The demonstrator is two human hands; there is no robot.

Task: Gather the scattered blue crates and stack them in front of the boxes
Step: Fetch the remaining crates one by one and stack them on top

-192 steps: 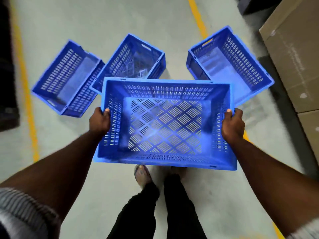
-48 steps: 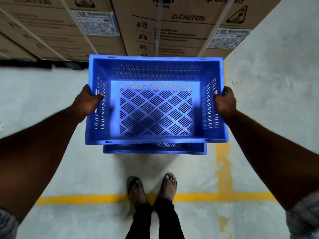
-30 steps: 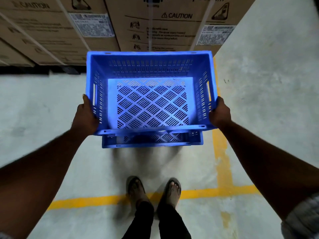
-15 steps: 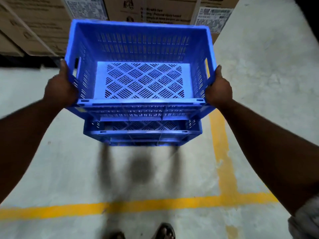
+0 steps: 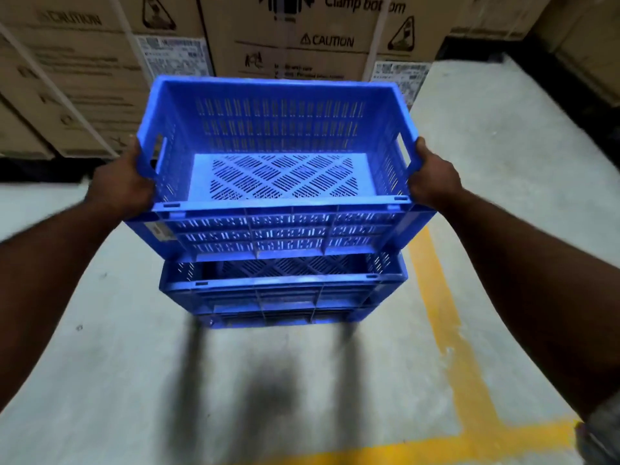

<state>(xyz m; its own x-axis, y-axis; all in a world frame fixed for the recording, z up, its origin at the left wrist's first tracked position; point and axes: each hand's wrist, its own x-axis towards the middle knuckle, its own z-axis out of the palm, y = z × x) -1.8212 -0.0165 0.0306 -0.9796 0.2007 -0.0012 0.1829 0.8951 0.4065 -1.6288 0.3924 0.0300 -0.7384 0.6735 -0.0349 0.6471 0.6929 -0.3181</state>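
Note:
I hold an empty blue slotted crate by its two short ends. My left hand grips the left rim beside the handle slot, and my right hand grips the right rim. This crate sits tilted over a second blue crate that stands on the concrete floor. Its near bottom edge reaches the lower crate's rim; whether it rests there I cannot tell. Tall cardboard boxes printed with CAUTION rise directly behind both crates.
A yellow floor line runs along the right of the crates and turns across the bottom of the view. More cardboard boxes stand at the far right. Grey concrete floor spreads in front.
Since the oldest frame I carried the crate from the scattered crates to the boxes. In the last second it came lower over the floor crate, and my feet left the view.

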